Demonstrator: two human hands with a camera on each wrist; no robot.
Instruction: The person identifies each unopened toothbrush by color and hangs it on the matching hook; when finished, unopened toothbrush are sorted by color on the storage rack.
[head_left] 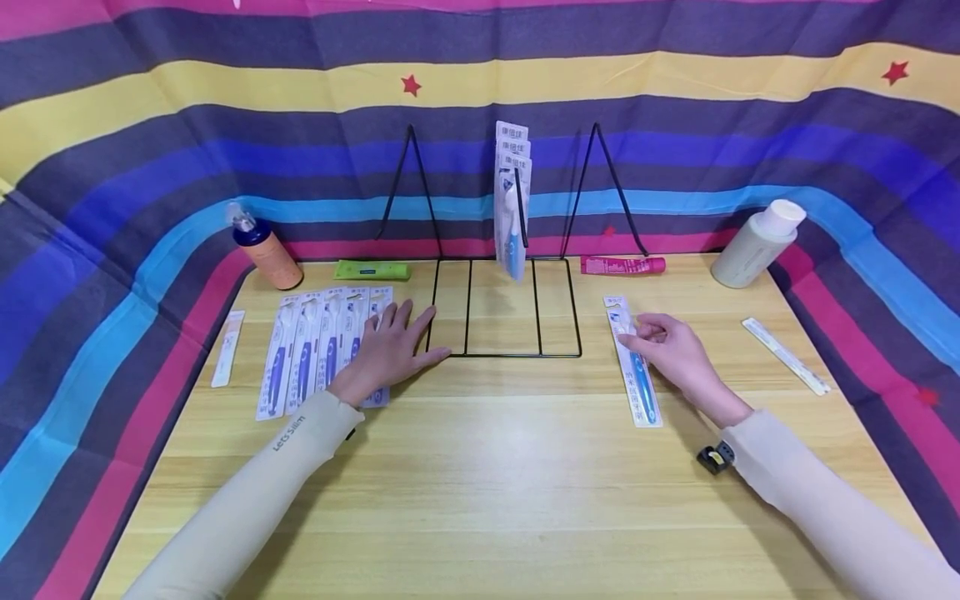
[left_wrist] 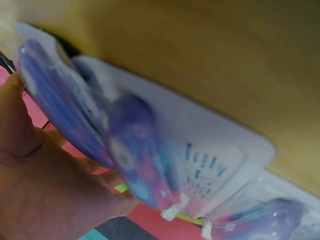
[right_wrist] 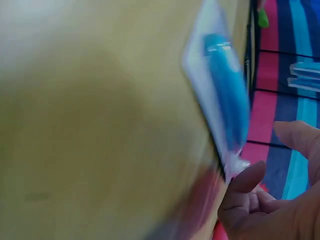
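Note:
My left hand [head_left: 386, 346] has its fingers spread, over the right end of a row of several packaged purple toothbrushes [head_left: 303, 358]. In the left wrist view these packs [left_wrist: 200, 165] lie side by side, close by the palm. A single packaged blue toothbrush [head_left: 643, 387] lies on the table at the right. My right hand [head_left: 675, 354] is beside its upper part, thumb and a finger apart in the right wrist view, fingertips right at the pack's edge [right_wrist: 227, 95]. Between the hands stands a black wire rack [head_left: 522, 356]; packaged toothbrushes [head_left: 512, 242] hang on its hook.
Behind lie a green tube [head_left: 372, 270] and a pink tube [head_left: 622, 265]. An orange pump bottle [head_left: 273, 258] stands back left, a white bottle [head_left: 753, 250] back right. Slim white packets lie at the left [head_left: 227, 350] and right [head_left: 783, 354]. Striped cloth [head_left: 300, 150] surrounds the table.

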